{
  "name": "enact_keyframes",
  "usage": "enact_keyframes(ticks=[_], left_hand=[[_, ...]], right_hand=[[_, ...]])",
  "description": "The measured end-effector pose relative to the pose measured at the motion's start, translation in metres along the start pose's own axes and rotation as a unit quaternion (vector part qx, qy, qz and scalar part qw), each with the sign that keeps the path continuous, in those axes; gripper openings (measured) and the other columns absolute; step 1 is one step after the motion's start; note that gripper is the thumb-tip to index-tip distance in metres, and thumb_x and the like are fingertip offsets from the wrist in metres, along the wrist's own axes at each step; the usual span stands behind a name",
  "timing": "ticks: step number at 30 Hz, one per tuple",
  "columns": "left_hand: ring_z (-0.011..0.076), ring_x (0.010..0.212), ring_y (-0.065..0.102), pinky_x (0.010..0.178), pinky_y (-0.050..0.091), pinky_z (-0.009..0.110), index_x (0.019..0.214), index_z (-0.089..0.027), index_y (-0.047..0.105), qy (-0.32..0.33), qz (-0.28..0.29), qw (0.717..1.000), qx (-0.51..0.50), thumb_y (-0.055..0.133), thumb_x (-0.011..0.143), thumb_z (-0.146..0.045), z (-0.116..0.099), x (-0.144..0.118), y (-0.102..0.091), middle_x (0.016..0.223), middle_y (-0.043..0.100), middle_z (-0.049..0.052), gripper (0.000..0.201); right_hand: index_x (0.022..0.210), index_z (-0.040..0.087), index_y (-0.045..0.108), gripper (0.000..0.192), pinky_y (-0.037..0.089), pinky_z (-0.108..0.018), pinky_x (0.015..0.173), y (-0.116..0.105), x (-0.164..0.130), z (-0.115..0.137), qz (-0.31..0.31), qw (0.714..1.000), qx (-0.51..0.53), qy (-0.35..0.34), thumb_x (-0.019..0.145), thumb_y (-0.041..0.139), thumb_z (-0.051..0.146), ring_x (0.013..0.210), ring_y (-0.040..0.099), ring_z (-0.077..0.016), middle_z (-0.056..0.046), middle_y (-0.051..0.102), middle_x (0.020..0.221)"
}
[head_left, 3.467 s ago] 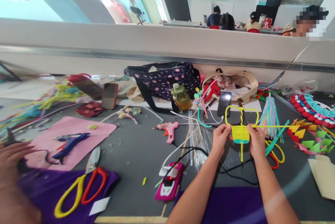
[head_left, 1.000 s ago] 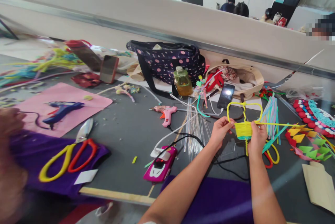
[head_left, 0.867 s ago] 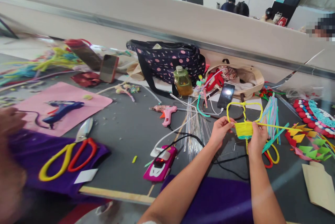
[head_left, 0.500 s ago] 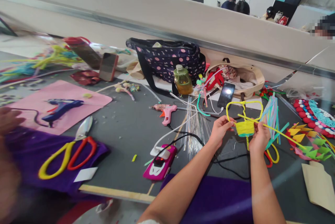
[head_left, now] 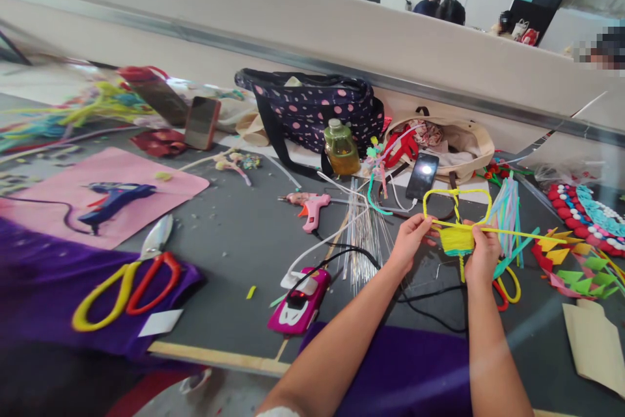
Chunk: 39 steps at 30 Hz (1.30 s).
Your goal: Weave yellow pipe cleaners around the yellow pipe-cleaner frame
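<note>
Both hands hold a yellow pipe-cleaner frame (head_left: 489,203) above the table. Its middle is a tightly wound yellow band (head_left: 455,241) with a teal strip along the bottom, and a twisted stem hangs below. My left hand (head_left: 413,241) pinches the left side of the frame. At the band's right side, my right hand (head_left: 483,254) is closed on the piece. A loose yellow pipe cleaner (head_left: 525,235) runs across the band's top, almost level, and sticks out to the right past my right hand. Fingers hide part of the band's edges.
Around lie silver wires (head_left: 364,241), a pink glue gun (head_left: 312,205), a magenta car-shaped power strip (head_left: 300,300), large scissors (head_left: 129,280) and a blue glue gun (head_left: 114,199). Behind stand a phone (head_left: 422,176), an oil-like bottle (head_left: 342,150) and a polka-dot bag (head_left: 312,105). Black cables cross the tabletop.
The loose yellow pipe cleaner has swung up from a downward slant to nearly level across the band. My hands have barely shifted. Another person's hand at the left edge has left view.
</note>
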State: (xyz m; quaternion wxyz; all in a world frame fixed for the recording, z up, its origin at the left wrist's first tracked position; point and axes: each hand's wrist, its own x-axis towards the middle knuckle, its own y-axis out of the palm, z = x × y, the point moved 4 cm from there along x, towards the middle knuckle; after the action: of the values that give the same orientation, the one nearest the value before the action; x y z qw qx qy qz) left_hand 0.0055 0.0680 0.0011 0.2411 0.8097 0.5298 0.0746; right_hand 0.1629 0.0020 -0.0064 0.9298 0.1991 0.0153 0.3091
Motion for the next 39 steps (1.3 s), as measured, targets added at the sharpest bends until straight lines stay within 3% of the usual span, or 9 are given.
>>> enact_keyframes(ticks=[5, 18, 29, 39], left_hand=[[0.0149, 0.062, 0.064, 0.051, 0.050, 0.023, 0.089, -0.013, 0.067, -0.010, -0.008, 1.000, 0.013, 0.070, 0.071, -0.055, 0.000, 0.000, 0.000, 0.077, 0.068, 0.007, 0.046], [0.0141, 0.066, 0.061, 0.058, 0.051, 0.025, 0.087, -0.014, 0.066, 0.008, 0.022, 1.000, 0.019, 0.082, 0.060, -0.036, -0.001, -0.001, 0.003, 0.072, 0.065, 0.003, 0.039], [0.0142, 0.069, 0.061, 0.057, 0.051, 0.023, 0.086, -0.014, 0.068, 0.028, 0.016, 0.999, -0.002, 0.079, 0.065, -0.045, -0.003, 0.000, 0.000, 0.080, 0.067, 0.006, 0.039], [0.0152, 0.068, 0.064, 0.059, 0.053, 0.025, 0.093, -0.013, 0.068, -0.008, 0.010, 1.000, 0.015, 0.070, 0.072, -0.053, 0.000, -0.001, 0.002, 0.083, 0.071, 0.009, 0.045]], right_hand=[[0.076, 0.019, 0.054, 0.019, 0.051, -0.036, 0.074, -0.002, 0.001, -0.002, -0.010, 1.000, -0.011, -0.001, 0.069, 0.069, 0.029, 0.077, 0.067, -0.0204, -0.002, 0.072, 0.075], [0.075, 0.020, 0.052, 0.018, 0.051, -0.034, 0.071, 0.003, -0.004, 0.008, -0.015, 1.000, -0.006, -0.006, 0.071, 0.066, 0.030, 0.073, 0.067, -0.0191, -0.002, 0.072, 0.075], [0.079, 0.019, 0.054, 0.021, 0.052, -0.034, 0.075, 0.005, -0.005, 0.008, -0.008, 1.000, 0.016, 0.001, 0.071, 0.070, 0.031, 0.074, 0.069, -0.0185, -0.002, 0.073, 0.075], [0.080, 0.019, 0.054, 0.025, 0.054, -0.037, 0.074, 0.005, -0.004, 0.008, 0.008, 1.000, 0.016, 0.008, 0.071, 0.071, 0.035, 0.074, 0.070, -0.0202, -0.004, 0.073, 0.077]])
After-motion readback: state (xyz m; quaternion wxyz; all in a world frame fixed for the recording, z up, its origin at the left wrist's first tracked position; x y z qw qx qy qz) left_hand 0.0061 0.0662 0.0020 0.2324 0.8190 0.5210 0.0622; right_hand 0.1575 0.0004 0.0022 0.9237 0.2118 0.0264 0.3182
